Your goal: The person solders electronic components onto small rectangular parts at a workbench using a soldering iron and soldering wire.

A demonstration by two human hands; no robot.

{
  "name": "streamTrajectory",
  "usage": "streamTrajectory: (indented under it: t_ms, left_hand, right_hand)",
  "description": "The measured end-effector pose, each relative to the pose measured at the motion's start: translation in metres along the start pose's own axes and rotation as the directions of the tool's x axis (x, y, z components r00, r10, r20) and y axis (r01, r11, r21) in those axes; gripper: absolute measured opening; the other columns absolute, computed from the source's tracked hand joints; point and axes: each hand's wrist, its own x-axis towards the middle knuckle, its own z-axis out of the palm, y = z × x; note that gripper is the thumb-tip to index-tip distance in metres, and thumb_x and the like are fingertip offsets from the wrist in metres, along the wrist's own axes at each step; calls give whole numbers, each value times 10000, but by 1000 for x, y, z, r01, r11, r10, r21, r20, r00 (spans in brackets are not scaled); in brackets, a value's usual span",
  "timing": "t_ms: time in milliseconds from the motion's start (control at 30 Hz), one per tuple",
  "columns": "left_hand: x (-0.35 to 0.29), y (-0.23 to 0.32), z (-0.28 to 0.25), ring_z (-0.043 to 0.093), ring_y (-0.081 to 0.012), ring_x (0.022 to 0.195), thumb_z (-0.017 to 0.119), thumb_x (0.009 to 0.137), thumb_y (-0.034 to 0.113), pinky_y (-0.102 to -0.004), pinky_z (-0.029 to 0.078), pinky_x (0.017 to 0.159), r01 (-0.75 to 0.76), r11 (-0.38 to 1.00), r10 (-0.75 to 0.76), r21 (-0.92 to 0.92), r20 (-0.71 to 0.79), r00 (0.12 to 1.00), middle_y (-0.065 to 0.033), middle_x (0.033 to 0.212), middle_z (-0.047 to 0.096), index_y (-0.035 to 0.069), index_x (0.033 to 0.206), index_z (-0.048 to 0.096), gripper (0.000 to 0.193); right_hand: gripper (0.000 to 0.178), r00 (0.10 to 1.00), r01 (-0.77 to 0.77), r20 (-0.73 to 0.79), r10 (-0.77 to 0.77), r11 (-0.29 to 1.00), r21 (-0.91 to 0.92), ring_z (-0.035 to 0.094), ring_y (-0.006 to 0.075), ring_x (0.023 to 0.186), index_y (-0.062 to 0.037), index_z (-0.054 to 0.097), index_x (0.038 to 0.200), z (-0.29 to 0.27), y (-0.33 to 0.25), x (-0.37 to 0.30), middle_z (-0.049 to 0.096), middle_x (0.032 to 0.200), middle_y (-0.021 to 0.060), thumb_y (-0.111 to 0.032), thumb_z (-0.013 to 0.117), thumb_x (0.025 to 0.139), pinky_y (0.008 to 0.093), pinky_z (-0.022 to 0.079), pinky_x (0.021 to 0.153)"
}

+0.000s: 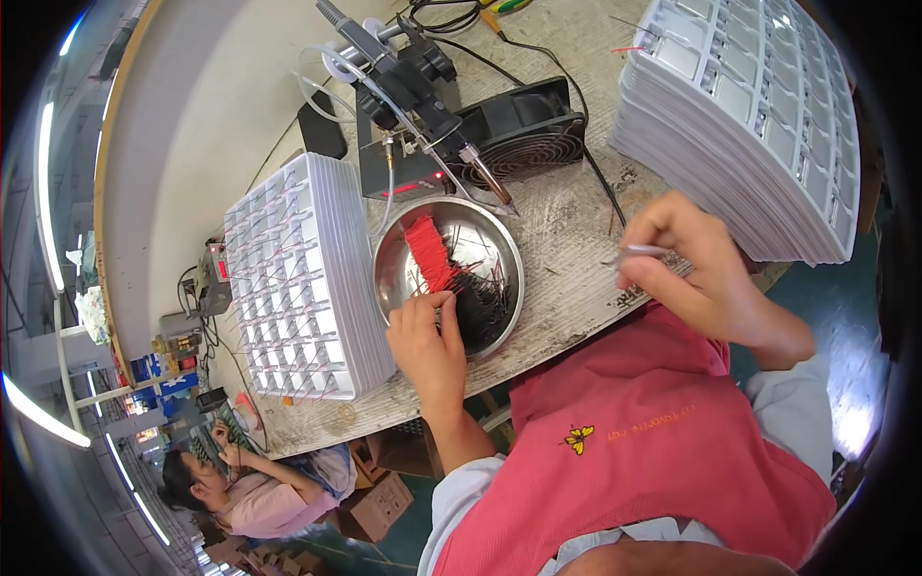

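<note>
My left hand (428,348) reaches over the near rim of a round steel bowl (382,278), its fingers drawn together at the wires inside. Whether a wire is between the fingertips is too small to tell. In the bowl lie a neat bundle of short red wires (429,252) and a loose heap of black wires (485,312). Off to the right, in front of the table edge, my right hand (696,269) pinches a small flat silvery piece (643,251). A soldering iron (488,177) on a stand points its tip down at the bowl's far right rim.
A tall stack of white trays (360,288) stands left of the bowl, its top one filled with wired pieces. Another tray stack (711,163) with silvery pieces is at the far right. A black fan (528,130) sits behind the iron. A co-worker (274,490) sits at lower left.
</note>
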Motion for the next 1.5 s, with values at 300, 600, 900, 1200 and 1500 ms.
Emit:
streamTrajectory:
  t_ms: [300, 600, 900, 1200, 1500]
  left_hand:
    - [0, 4, -4, 555, -244, 777, 683, 855, 117, -367, 390, 720, 100, 995, -100, -15, -10, 995, -41, 815, 617, 86, 978, 681, 128]
    - [15, 18, -2, 516, -208, 738, 657, 866, 78, -334, 403, 703, 4, 997, -15, -81, -127, 992, -61, 806, 593, 34, 912, 662, 64]
    - [44, 58, 3, 557, -219, 786, 713, 813, 115, -345, 363, 778, -132, 965, 88, -226, -197, 977, -33, 829, 613, 97, 883, 652, 95]
    - [49, 64, 7, 554, -205, 789, 717, 803, 127, -343, 346, 807, -158, 964, 112, -216, -209, 972, -19, 822, 611, 113, 886, 651, 107]
    - [52, 65, 12, 548, -198, 799, 724, 794, 134, -348, 335, 809, -164, 967, 123, -196, -208, 970, -13, 821, 605, 117, 890, 649, 123]
  right_hand:
    - [218, 978, -209, 27, 207, 969, 135, 628, 121, 702, -14, 510, 1009, 29, 49, 13, 626, 790, 60, -170, 635, 922, 281, 474, 621]
    - [249, 973, -212, -30, 227, 942, 259, 620, 117, 764, -5, 504, 1119, 39, 57, 26, 634, 867, 62, -145, 598, 935, 279, 497, 690]
    - [265, 982, -167, -34, 187, 935, 313, 622, 109, 787, 0, 485, 1163, 52, 50, 41, 650, 886, 71, -109, 573, 939, 273, 508, 716]
    - [262, 984, -151, -40, 175, 928, 339, 628, 118, 791, 8, 481, 1164, 57, 47, 46, 660, 877, 78, -95, 567, 938, 277, 508, 729]
    - [243, 986, -124, -60, 157, 919, 374, 633, 117, 811, 11, 487, 1152, 60, 48, 44, 653, 905, 80, -79, 561, 939, 278, 515, 736]
